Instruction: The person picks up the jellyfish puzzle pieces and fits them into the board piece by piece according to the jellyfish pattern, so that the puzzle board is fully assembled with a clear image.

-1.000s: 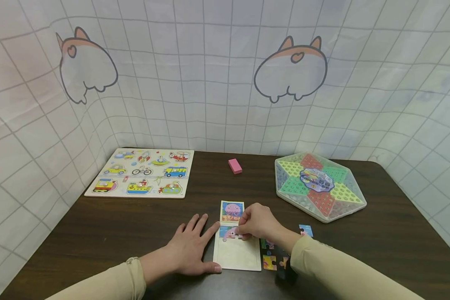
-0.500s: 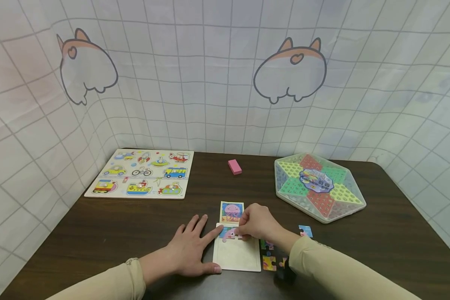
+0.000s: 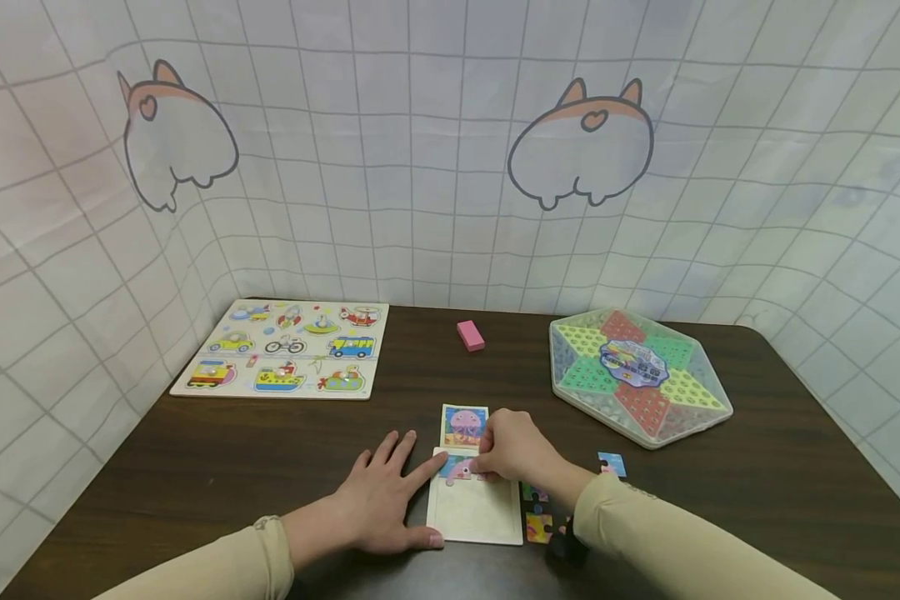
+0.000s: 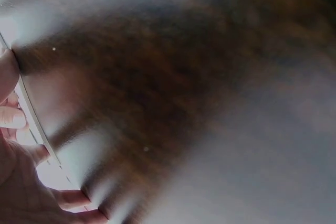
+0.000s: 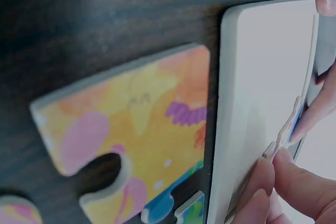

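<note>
A cream puzzle tray lies in front of me with a blue-and-pink jigsaw piece in its upper left corner. My left hand is spread on the table; its index fingertip touches the tray's upper left corner and the thumb is by the lower left edge. With thumb and fingers, my right hand pinches a small puzzle piece right beside the placed one, its picture mostly hidden by the fingers. Above the tray sits a pink jellyfish picture card.
Loose jigsaw pieces, including a yellow starfish one, lie right of the tray, partly under my right forearm; another piece is farther right. Behind are a vehicle peg puzzle, a pink block and a hexagonal Chinese checkers box.
My left index fingertip has shifted slightly right, onto the tray's corner by the placed piece. The right hand stays at the same spot, still pinching its puzzle piece.
</note>
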Available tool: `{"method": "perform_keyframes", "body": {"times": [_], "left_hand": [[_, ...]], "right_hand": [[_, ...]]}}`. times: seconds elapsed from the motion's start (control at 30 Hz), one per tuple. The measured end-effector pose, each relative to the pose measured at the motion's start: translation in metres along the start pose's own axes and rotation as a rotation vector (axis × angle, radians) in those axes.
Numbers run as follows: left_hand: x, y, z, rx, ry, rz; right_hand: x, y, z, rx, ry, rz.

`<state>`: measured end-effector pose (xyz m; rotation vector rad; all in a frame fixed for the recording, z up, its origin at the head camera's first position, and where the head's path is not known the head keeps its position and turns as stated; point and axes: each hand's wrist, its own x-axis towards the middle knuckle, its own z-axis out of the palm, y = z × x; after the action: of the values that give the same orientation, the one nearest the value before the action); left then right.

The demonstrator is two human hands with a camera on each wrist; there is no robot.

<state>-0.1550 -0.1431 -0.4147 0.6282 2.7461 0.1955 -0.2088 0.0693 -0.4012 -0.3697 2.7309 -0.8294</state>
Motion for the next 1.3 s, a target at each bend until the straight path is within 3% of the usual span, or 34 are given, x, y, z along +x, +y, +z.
{"method": "perform_keyframes", "body": {"times": [0.2, 0.37, 0.53, 0.67, 0.87, 1.3], "left_hand": [[0.001, 0.0, 0.0, 0.003, -0.012, -0.005], [0.002, 0.001, -0.001, 0.007, -0.016, -0.011], [0.002, 0.001, -0.001, 0.017, -0.016, -0.01], [0.002, 0.001, -0.002, 0.016, -0.018, -0.011], [0.002, 0.002, -0.003, 0.014, -0.017, -0.008], [0.001, 0.001, -0.001, 0.001, -0.03, -0.019]], "right_hand": [[-0.007, 0.004, -0.011, 0.046, -0.034, -0.018], [-0.017, 0.015, -0.023, 0.03, -0.087, -0.175], [-0.025, 0.028, -0.029, -0.135, -0.173, -0.399], [-0.031, 0.033, -0.028, -0.322, -0.272, -0.503], [-0.036, 0.033, -0.025, -0.488, -0.279, -0.558], [-0.039, 0.036, -0.027, -0.509, -0.345, -0.55]]}}
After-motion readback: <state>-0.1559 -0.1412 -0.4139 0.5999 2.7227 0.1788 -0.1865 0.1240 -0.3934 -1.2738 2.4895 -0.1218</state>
